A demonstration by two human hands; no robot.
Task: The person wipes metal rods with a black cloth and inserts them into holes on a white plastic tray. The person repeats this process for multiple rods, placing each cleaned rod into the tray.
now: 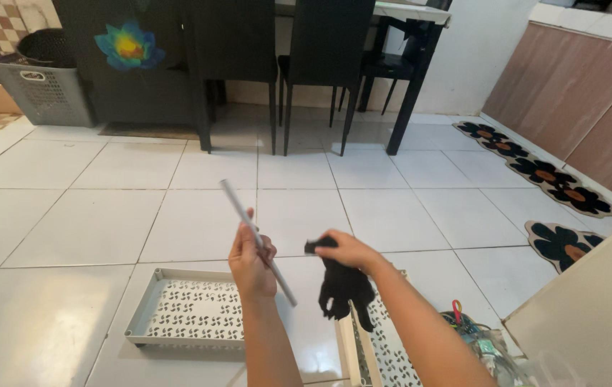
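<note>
a: holding a thin grey rod (257, 242) in our left hand (251, 266), fingers wrapped shut round its lower half, so most of its length sticks up and away to the left

b: and our right hand (349, 251) is pinched closed on a black cloth (344, 288), which hangs limp below the knuckles. both things sit in the air in front of us, above the white tiled floor (76, 229)

a: the rod looks stiff and light to us, probably smooth and a bit slippery, so we judge a full-fist hold near its middle steadier than a fingertip one at the end

b: the cloth looks soft and floppy, almost weightless. it bunches wherever we take it, so a pinch at one edge lets the rest dangle, and a gathered handful would control it better. neither looks fragile

a: below our hands lies a grey tray (191, 307) with a patterned perforated base, flat on the tiles, and a second tray (384, 344) just beside it, partly hidden by our right forearm

b: farther off we see black chairs (324, 50), a grey laundry basket (41, 82) and flower-shaped mats (535, 168) along the wall
</note>
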